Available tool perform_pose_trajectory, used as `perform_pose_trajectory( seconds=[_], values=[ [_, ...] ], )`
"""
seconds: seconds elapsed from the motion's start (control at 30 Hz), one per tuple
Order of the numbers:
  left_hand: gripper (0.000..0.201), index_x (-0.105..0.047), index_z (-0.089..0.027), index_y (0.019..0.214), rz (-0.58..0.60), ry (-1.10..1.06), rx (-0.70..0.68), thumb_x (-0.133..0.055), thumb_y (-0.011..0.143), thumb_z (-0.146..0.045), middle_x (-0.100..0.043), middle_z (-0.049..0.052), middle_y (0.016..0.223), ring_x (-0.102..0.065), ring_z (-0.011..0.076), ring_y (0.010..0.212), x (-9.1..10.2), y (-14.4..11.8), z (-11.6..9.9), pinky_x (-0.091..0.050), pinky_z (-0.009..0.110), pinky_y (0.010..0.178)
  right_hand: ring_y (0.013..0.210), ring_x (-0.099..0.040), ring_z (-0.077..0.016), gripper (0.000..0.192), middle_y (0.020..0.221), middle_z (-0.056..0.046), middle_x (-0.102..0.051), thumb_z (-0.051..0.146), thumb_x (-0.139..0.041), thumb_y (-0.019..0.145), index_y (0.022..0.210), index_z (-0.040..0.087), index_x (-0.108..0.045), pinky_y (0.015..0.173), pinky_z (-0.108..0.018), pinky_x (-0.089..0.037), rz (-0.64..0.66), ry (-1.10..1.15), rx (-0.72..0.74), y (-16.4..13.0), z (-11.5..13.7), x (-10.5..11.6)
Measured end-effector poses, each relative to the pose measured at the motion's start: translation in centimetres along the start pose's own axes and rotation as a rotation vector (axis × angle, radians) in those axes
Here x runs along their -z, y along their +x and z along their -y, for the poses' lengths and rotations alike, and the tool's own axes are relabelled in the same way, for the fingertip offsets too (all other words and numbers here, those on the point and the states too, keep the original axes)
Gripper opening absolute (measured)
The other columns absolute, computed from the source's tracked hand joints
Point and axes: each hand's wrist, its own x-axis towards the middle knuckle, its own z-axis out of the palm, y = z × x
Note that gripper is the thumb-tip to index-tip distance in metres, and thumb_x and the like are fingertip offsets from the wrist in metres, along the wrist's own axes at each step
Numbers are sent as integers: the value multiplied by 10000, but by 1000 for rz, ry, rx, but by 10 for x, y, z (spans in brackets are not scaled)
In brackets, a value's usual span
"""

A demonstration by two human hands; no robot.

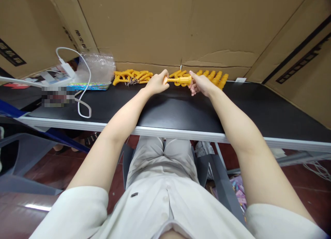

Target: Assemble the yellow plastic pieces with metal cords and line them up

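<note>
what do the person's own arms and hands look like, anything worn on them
The left hand and right hand are bare, with no gloves or wristwatch showing. The left sleeve and right sleeve are short, loose, plain off-white, ending above the elbows.

Your view is evenly bright; a pale sheen lies on the black tabletop (178, 115) and small glare on the plastic bag (99, 62), while your sleeves (74, 206) look stretched toward the edges, and a left patch (57, 96) is pixelated
</note>
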Motion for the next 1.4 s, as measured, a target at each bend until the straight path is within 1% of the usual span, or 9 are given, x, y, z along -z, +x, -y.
perform_pose_trajectory(
  seconds=[0.17, 0.27, 0.37, 0.43, 0.6, 0.77, 0.9, 1.1, 1.4],
  values=[
    [394, -646, -272, 1169, -11, -5, 19, -655, 801, -133, -709, 59, 918, -753, 321, 1015, 2, 0, 2, -554, 488, 998, 565, -728, -193, 679, 677, -85, -728, 818, -499, 1068, 1046, 191, -758, 557, -277, -598, 115, 49, -10, -6, 2, 8],
    [384, -643, -261, 1167, -9, -2, 35, -662, 806, -131, -707, 66, 924, -755, 324, 1028, 4, -1, 3, -553, 478, 997, 655, -769, -166, 288, 925, -69, -818, 487, -750, 1071, 1123, 206, -706, 581, -246, -595, 144, 123, 26, -16, 6, 11],
    [391, -643, -265, 1165, -7, -4, 37, -667, 798, -130, -709, 67, 923, -756, 329, 1045, 5, -1, 4, -552, 478, 1008, 690, -768, -142, 250, 946, -47, -816, 258, -886, 969, 1109, 202, -687, 635, -233, -603, 90, 154, 78, -21, 8, 10],
    [401, -646, -269, 1167, -6, -1, 27, -662, 791, -131, -715, 68, 923, -756, 336, 1057, 4, -1, 3, -550, 485, 1019, 683, -759, -152, 262, 871, -65, -797, 348, -898, 966, 1028, 185, -702, 655, -249, -608, 74, 135, 97, -19, 7, 9],
    [449, -657, -280, 1190, -11, -10, -5, -661, 764, -139, -733, 64, 934, -752, 336, 1054, 2, 0, 3, -544, 482, 1027, 585, -732, -196, 582, 647, -68, -699, 758, -759, 956, 946, 177, -724, 626, -300, -621, 62, 82, 91, -10, 3, 6],
    [435, -660, -282, 1190, -9, 1, -5, -668, 775, -150, -739, 67, 942, -746, 333, 1032, 2, 1, 5, -541, 478, 1011, 513, -692, -201, 691, 531, -33, -603, 857, -657, 961, 973, 174, -760, 559, -299, -605, 52, 52, 70, -4, 1, 3],
    [386, -650, -277, 1174, -4, -5, 8, -677, 807, -162, -735, 68, 947, -749, 324, 1028, 3, 1, 3, -538, 466, 1009, 529, -706, -188, 673, 609, -58, -676, 835, -627, 997, 1021, 174, -748, 510, -263, -564, 52, 38, 9, -6, 3, 5],
    [348, -650, -268, 1155, -2, -7, 19, -675, 825, -163, -724, 62, 928, -746, 315, 1012, 6, 0, 2, -551, 479, 1008, 658, -756, -144, 449, 940, -46, -808, 390, -976, 878, 1149, 205, -670, 592, -230, -594, 77, 120, 120, -12, 3, 9],
    [277, -642, -243, 1130, -16, 27, -16, -724, 865, -247, -730, 53, 932, -750, 308, 1021, 3, 2, 5, -545, 451, 1026, 573, -676, -108, 341, 796, -63, -771, 429, -903, 955, 896, 165, -696, 566, -210, -519, 41, 138, 143, -12, 6, 4]
  ],
)
